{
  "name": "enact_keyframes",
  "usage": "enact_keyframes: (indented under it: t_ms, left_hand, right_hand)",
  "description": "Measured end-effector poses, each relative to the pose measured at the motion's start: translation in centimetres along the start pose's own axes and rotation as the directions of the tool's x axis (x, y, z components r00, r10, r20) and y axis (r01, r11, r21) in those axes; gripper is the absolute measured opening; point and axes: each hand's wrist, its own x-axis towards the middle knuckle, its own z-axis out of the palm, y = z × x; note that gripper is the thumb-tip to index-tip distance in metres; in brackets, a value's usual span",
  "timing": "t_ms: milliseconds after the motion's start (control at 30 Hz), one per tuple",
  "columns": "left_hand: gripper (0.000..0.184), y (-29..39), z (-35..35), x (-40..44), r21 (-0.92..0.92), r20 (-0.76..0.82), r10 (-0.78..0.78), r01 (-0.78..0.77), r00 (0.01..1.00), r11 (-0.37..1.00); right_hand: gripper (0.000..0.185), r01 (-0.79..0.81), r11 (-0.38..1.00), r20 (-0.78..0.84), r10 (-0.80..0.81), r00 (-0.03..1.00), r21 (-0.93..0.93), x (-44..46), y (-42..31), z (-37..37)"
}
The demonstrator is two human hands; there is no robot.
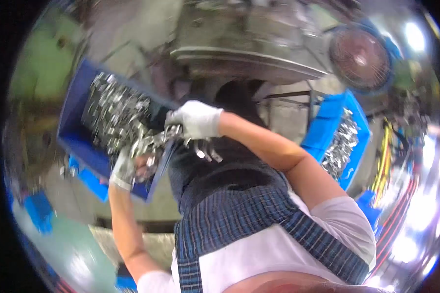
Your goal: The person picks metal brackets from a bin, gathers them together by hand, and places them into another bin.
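Metal pieces (pixel 173 132) clutched in your gloved right hand (pixel 196 120) could spill outside the dark-blue bin (pixel 74 112) if that hold loosens, while blur obscures your left hand's (pixel 125 168) grip.

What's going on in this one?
A person in gloves is handling small metal pieces at a dark blue bin. The left hand is among the pieces, its exact grip blurred; the right hand grips some by the bin's edge. On the right, a lighter blue bin holds more metal bits.
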Motion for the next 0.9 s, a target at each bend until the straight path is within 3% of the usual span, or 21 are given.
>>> enact_keyframes:
  t_ms: [33,67,100,133,167,200,267,300,333,367,400,467,533,567,667,700,800,833,900]
  left_hand:
    - [0.052,-0.7,-1.1,0.2,0.126,0.009,-0.058,0.057,0.998,0.990]
    - [0.054,-1.7,-1.4,-0.7,0.104,-0.102,0.040,-0.029,0.994,0.994]
    - [0.048,-2.7,-3.6,0.4,0.243,-0.096,0.116,-0.090,0.989,0.966]
    - [0.037,-2.4,-6.9,2.2,0.367,0.030,-0.012,0.001,0.999,0.930]
    - [0.018,-2.0,-3.4,1.0,0.185,-0.204,0.145,-0.107,0.968,0.977]
    - [0.007,-2.1,-5.9,2.0,0.147,-0.152,0.152,-0.129,0.977,0.981]
    - [0.007,-2.1,-5.7,2.9,0.224,-0.234,0.279,-0.227,0.931,0.948]
    - [0.008,-1.9,-5.1,3.1,0.178,-0.248,0.280,-0.240,0.928,0.954]
    - [0.009,-1.9,-4.4,3.1,0.129,-0.263,0.278,-0.252,0.924,0.959]
    - [0.012,-2.4,-5.2,4.5,0.029,-0.250,0.194,-0.193,0.949,0.981]
    - [0.013,-2.1,-3.8,4.2,0.001,-0.068,0.276,-0.276,0.959,0.961]
    - [0.011,-2.2,-3.3,5.7,-0.042,-0.083,0.217,-0.221,0.973,0.974]
    - [0.006,-2.2,-1.6,6.0,-0.119,-0.059,0.315,-0.320,0.947,0.940]
    - [0.007,-1.9,-1.1,5.6,-0.121,-0.066,0.287,-0.293,0.956,0.948]
    - [0.014,-1.1,0.0,4.8,-0.090,-0.066,0.302,-0.307,0.951,0.948]
    - [0.016,-0.8,0.7,4.7,-0.077,-0.059,0.326,-0.330,0.944,0.941]
    - [0.024,-0.4,2.9,4.0,-0.119,-0.070,0.382,-0.388,0.922,0.914]
    - [0.028,-0.3,2.8,4.2,-0.058,-0.034,0.373,-0.375,0.927,0.925]
    - [0.026,-0.7,1.6,5.3,0.249,-0.010,0.450,-0.434,0.893,0.866]
  right_hand:
    - [0.026,-0.161,0.968,0.006,0.162,0.987,0.191,-1.8,0.8,-0.7]
    - [0.025,-0.288,0.878,0.035,0.297,0.954,0.382,-3.2,1.6,-1.2]
    - [0.025,-0.239,0.888,-0.076,0.290,0.954,0.392,-4.7,3.2,-1.2]
    - [0.025,-0.186,0.898,-0.176,0.274,0.945,0.399,-6.4,4.4,-1.5]
    - [0.027,-0.458,0.670,0.043,0.538,0.842,0.584,-8.1,1.3,-5.0]
    - [0.035,-0.120,0.790,-0.240,0.322,0.916,0.601,-9.9,3.7,-4.0]
    - [0.040,0.117,0.848,-0.624,0.280,0.730,0.517,-13.7,3.2,-5.1]
    - [0.032,0.042,0.826,-0.678,0.431,0.596,0.562,-14.7,1.0,-6.7]
    - [0.027,0.176,0.734,-0.678,0.470,0.566,0.656,-15.1,2.2,-7.8]
    - [0.032,0.561,0.542,-0.776,0.511,0.371,0.625,-15.4,5.3,-7.1]
    - [0.027,-0.002,0.869,-0.845,0.482,0.232,0.495,-14.7,4.0,-8.9]
    - [0.029,-0.132,0.913,-0.907,0.402,0.125,0.387,-14.1,6.3,-9.6]
    - [0.033,-0.034,0.908,-0.897,0.418,0.145,0.418,-13.5,7.5,-10.2]
    - [0.035,-0.024,0.942,-0.932,0.334,0.138,0.334,-13.7,8.9,-10.2]
    - [0.036,0.054,0.945,-0.943,0.317,0.098,0.323,-14.1,11.2,-10.3]
    - [0.034,0.164,0.901,-0.916,0.389,0.101,0.401,-14.1,10.7,-10.5]
    - [0.032,-0.012,0.928,-0.919,0.370,0.139,0.371,-14.4,9.2,-11.0]
    - [0.031,-0.016,0.927,-0.916,0.373,0.148,0.375,-14.3,9.0,-11.0]
    - [0.031,-0.062,0.953,-0.939,0.303,0.161,0.296,-14.4,9.6,-11.1]
